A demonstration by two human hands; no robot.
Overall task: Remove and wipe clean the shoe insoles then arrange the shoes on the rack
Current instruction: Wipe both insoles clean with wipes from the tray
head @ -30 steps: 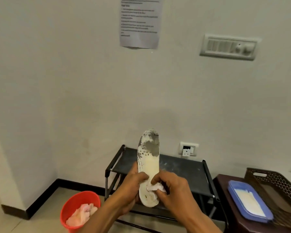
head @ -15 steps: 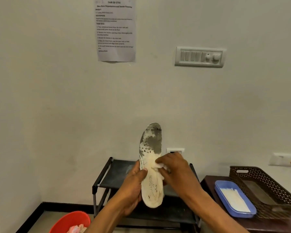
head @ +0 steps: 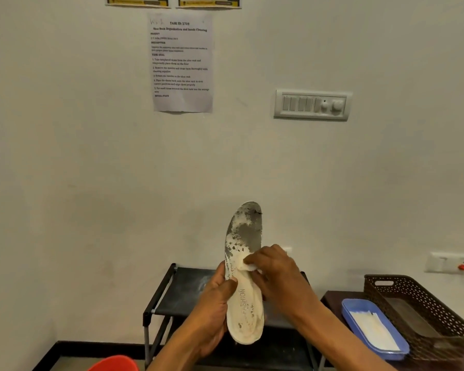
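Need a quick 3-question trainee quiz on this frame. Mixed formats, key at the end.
1. Short answer: what does the right hand hold against the insole?
2. True or false: the left hand grips the insole by its lower half.
3. Multiple choice: where is the dark grey patch on the insole?
A) at the upper end
B) at the lower end
C) spread evenly over its whole length

Key
1. A white wipe, pinched in the fingers.
2. True.
3. A.
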